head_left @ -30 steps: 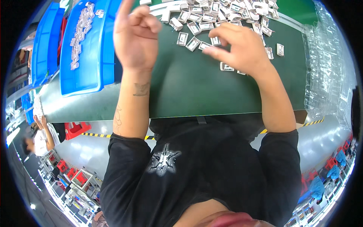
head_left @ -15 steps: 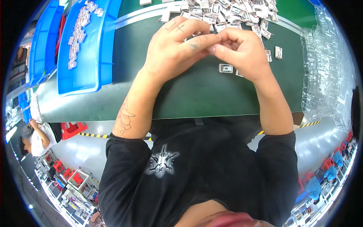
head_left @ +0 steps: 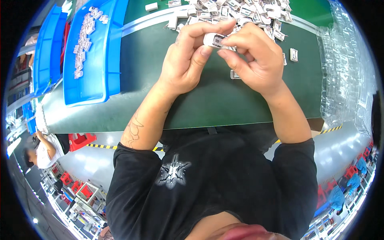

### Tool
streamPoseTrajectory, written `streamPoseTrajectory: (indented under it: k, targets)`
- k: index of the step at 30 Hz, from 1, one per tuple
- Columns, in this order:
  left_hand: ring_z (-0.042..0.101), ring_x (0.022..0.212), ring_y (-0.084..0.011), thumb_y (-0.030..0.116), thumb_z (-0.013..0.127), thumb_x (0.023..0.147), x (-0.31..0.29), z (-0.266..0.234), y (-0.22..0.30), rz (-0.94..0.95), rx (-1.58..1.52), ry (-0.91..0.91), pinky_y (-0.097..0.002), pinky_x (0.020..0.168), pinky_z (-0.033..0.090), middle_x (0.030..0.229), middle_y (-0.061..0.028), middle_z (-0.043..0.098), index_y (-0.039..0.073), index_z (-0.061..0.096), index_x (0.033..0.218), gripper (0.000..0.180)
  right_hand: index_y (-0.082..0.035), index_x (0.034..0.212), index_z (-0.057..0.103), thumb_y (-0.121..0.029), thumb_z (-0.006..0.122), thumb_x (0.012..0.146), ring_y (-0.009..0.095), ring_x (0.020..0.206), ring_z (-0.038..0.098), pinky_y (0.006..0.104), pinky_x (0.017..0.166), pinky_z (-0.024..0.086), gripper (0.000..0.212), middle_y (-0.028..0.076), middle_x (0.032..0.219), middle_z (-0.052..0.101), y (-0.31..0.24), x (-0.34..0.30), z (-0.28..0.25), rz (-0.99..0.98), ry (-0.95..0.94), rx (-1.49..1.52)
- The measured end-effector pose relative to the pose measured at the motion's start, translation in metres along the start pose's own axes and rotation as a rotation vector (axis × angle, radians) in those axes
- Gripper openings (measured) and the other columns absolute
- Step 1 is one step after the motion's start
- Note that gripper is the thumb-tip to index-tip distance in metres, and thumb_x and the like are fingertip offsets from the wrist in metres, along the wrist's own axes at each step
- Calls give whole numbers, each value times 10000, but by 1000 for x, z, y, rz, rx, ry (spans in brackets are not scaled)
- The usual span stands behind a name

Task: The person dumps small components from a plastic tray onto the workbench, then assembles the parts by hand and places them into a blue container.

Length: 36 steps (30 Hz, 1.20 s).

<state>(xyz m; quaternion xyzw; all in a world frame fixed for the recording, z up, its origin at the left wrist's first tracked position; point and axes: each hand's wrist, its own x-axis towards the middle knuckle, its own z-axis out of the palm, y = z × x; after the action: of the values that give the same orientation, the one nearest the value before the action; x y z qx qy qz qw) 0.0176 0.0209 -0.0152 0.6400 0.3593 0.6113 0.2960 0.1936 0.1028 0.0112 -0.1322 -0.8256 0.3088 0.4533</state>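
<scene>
A small white plastic housing with a dark inset is up off the bench between my two hands. My left hand is closed on it, thumb below and forefinger above. The curled forefinger of my right hand presses at its right end, with the thumb close under it; the other right fingers are folded in. Another such housing lies on the green bench below my right hand, partly covered by it. Beyond my hands is a heap of similar white housings. One loose housing lies to the right.
A blue tray at the left holds a row of white parts. Stacked clear plastic trays line the right edge. A pale metal strip crosses the green bench. Another person is at the far left, near a red stool.
My hands have drawn slightly apart and my left hand has turned, so the housing between them now shows. My right hand has shifted slightly left and down over the loose housing.
</scene>
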Motion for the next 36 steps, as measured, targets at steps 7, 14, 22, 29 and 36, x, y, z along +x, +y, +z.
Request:
streamPoseTrajectory:
  k: [7, 14, 22, 29, 36]
  targets:
    - [585, 1280, -314, 94, 521, 1051, 3, -1, -2, 68, 75, -31, -399, 1072, 459, 1381, -216, 591, 10, 536, 1294, 258, -123, 911, 703, -38, 798, 736, 205, 617, 609, 323, 540, 474, 216, 36, 837, 637, -2, -3, -4, 8, -57, -102]
    - [605, 1077, -237, 96, 595, 1010, 1, -5, 1, 12, 159, 23, -323, 888, 512, 1217, -133, 610, 21, 609, 1254, 256, -135, 894, 699, -50, 784, 738, 199, 588, 602, 320, 522, 469, 197, 23, 801, 607, -1, -2, 0, -26, -13, -149]
    - [624, 1004, -195, 132, 594, 1030, -2, -2, 0, -65, 146, 17, -294, 837, 518, 1234, -132, 616, 14, 585, 1300, 295, -127, 858, 662, -74, 789, 727, 211, 586, 591, 312, 508, 454, 190, 25, 776, 597, -2, -3, -8, 39, -82, -147]
    - [640, 972, -151, 115, 597, 1031, -4, 0, 4, -232, 1, 81, -268, 842, 534, 1231, -105, 629, -4, 580, 1307, 301, -99, 887, 658, -52, 785, 764, 181, 592, 590, 297, 519, 460, 183, 40, 758, 597, -2, -1, -4, 8, 36, 29]
    - [627, 1008, -125, 102, 593, 1034, -5, 4, 6, -207, -11, 109, -281, 860, 538, 1198, -67, 636, -16, 561, 1321, 312, -49, 916, 659, 3, 739, 826, 116, 600, 604, 254, 544, 474, 132, 27, 779, 636, 0, -4, -6, 128, -14, 109]
